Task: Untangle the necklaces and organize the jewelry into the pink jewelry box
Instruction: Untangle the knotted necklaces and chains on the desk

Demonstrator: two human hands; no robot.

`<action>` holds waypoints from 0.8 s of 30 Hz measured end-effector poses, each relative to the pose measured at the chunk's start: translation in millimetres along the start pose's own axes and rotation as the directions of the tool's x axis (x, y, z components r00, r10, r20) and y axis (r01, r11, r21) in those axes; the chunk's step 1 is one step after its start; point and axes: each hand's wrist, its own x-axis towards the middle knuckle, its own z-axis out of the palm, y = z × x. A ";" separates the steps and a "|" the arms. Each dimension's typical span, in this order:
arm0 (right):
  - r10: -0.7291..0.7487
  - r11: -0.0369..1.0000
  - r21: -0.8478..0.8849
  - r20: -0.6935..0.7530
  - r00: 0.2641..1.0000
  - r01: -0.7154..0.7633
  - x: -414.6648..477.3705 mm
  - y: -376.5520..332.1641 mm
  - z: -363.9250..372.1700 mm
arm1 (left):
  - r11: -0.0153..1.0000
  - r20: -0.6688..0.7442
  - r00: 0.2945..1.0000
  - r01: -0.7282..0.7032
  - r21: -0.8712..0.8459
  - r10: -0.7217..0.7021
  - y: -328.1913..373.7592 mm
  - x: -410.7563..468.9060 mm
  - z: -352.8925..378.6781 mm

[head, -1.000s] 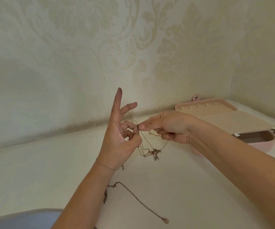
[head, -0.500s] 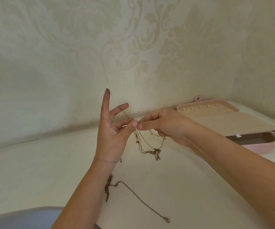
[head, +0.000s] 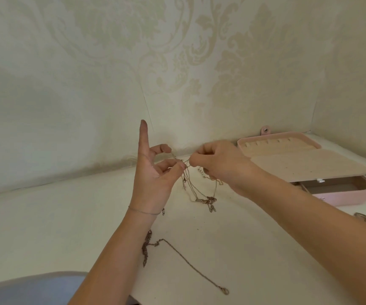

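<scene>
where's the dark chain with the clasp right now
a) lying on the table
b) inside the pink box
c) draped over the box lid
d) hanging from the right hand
a: the dark chain lies loose on the white table, near the person and well away from the open pink jewelry box.

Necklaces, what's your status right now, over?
Left hand and right hand pinch the tangled necklaces. Pink box open, to the right. Loose chain on table, beside left forearm.
</scene>
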 end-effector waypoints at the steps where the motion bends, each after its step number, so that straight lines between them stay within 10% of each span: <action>1: -0.070 0.993 -0.100 -0.085 0.994 0.061 0.1 -0.5 0.9 | 0.999 0.010 1.000 0.022 -0.028 -0.022 0.0 -0.2 -0.7; 9: -0.202 0.800 -0.590 -0.093 0.975 0.110 2.5 3.0 -3.7 | 0.994 -0.009 0.998 0.056 -0.092 -0.057 7.8 -1.2 -1.8; 15: -0.115 0.806 -0.591 -0.203 0.972 -0.028 7.9 -7.8 -17.3 | 0.984 -0.005 0.995 0.101 -0.148 -0.103 8.7 -0.8 0.1; 18: 0.166 0.979 -0.103 -0.117 0.979 -0.178 8.1 -7.7 -16.3 | 0.970 0.040 0.988 0.154 -0.187 -0.149 5.7 -0.7 1.0; 21: 0.355 0.788 0.489 0.134 0.925 -0.373 7.7 -6.9 -12.0 | 0.959 0.053 0.977 0.212 -0.186 -0.205 4.6 -0.1 1.6; 24: 0.353 0.741 0.540 0.190 0.916 -0.398 7.4 -6.9 -13.1 | 0.968 0.037 0.977 0.215 -0.129 -0.212 2.8 -0.6 1.9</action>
